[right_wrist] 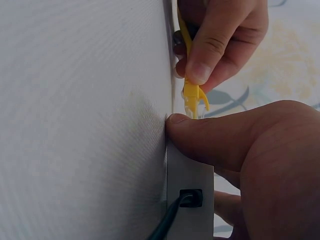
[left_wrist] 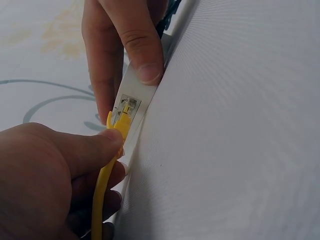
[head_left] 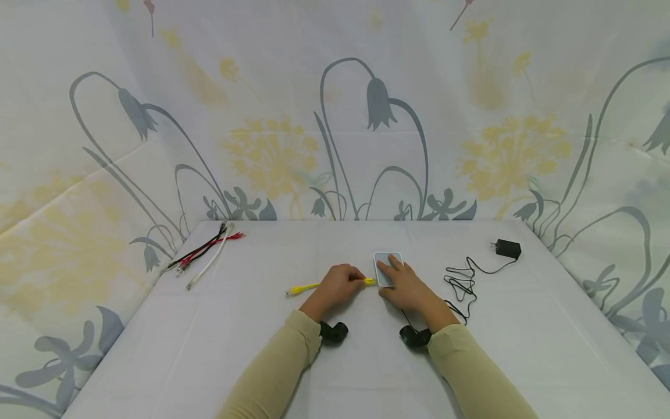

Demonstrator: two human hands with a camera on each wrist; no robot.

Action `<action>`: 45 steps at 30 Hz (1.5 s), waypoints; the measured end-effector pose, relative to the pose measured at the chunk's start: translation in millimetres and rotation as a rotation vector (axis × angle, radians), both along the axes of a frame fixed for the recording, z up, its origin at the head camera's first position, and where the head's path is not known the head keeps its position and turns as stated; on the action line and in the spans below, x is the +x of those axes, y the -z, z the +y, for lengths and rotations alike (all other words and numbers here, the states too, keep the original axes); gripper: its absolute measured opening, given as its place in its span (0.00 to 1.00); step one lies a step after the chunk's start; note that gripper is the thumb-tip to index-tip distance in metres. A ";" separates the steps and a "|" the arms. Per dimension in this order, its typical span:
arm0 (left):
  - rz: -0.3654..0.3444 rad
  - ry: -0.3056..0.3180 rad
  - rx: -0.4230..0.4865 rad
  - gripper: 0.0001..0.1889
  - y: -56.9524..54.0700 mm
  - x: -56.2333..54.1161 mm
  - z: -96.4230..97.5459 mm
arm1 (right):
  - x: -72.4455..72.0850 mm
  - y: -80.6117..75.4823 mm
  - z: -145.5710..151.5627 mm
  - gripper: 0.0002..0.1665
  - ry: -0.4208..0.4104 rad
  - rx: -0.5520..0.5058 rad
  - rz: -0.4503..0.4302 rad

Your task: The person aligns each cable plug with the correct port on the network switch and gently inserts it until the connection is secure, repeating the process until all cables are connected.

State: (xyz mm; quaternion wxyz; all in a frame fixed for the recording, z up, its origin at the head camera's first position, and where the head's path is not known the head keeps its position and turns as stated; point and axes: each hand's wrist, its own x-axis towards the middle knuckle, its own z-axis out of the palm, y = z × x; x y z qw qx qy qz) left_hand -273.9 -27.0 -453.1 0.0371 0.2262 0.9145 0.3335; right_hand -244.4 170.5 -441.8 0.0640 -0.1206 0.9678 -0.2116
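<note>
A small flat white box (head_left: 384,280) with a grey top lies on the table. My right hand (head_left: 410,288) grips it, thumb along one side wall and fingers spread over the top. My left hand (head_left: 339,284) pinches a yellow network cable (left_wrist: 99,200) just behind its plug (left_wrist: 123,121). The plug's clear tip is at the socket (left_wrist: 132,101) in the box's side; how far in it sits I cannot tell. A dark power cord (right_wrist: 170,220) is plugged into another wall of the box. The cable's other plug (head_left: 294,290) lies left of my left hand.
Behind and to the right lies a black power adapter (head_left: 508,248), its thin tangled cord (head_left: 463,283) running toward my right forearm. A bundle of black and red cables (head_left: 201,250) with a white cable (head_left: 211,262) lies at the back left. A flowered cloth hangs behind the table.
</note>
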 end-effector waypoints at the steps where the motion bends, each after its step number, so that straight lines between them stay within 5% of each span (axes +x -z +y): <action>1: -0.003 0.000 0.001 0.09 0.0 0.1 0.0 | 0.2 -0.1 -0.1 0.39 -0.001 0.001 0.001; 45: 0.014 0.051 0.001 0.09 1.5 -4.0 6.7 | 0.7 1.6 2.5 0.39 -0.030 0.007 0.050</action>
